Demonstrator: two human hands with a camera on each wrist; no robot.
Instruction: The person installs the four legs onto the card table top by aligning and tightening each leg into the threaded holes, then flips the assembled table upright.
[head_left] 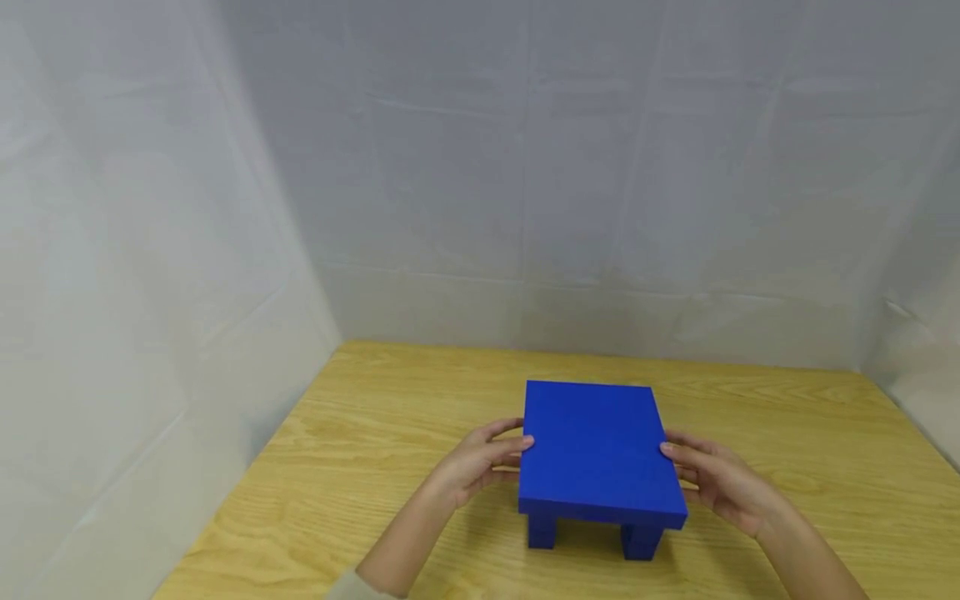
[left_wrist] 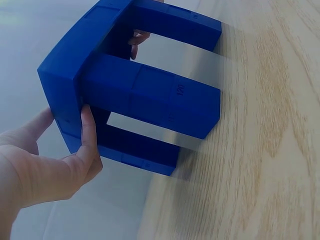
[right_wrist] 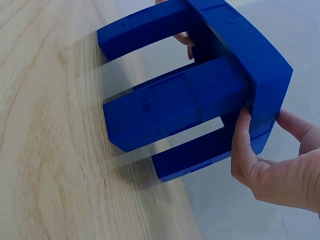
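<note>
A small blue table (head_left: 596, 446) stands on its legs on the wooden tabletop (head_left: 375, 450), near the middle and a little toward the person — this blue piece is the landmark for everything else. The left hand (head_left: 480, 462) grips its left edge: in the left wrist view the thumb (left_wrist: 89, 132) curls under the slab beside a leg while the other fingers lie along the top side. The right hand (head_left: 720, 479) grips the opposite, right edge in the same way — thumb (right_wrist: 242, 135) tucked beneath the slab, fingers wrapped over the outer face. Behind the blue table and to both sides hangs a creased white backdrop (head_left: 525, 167).
</note>
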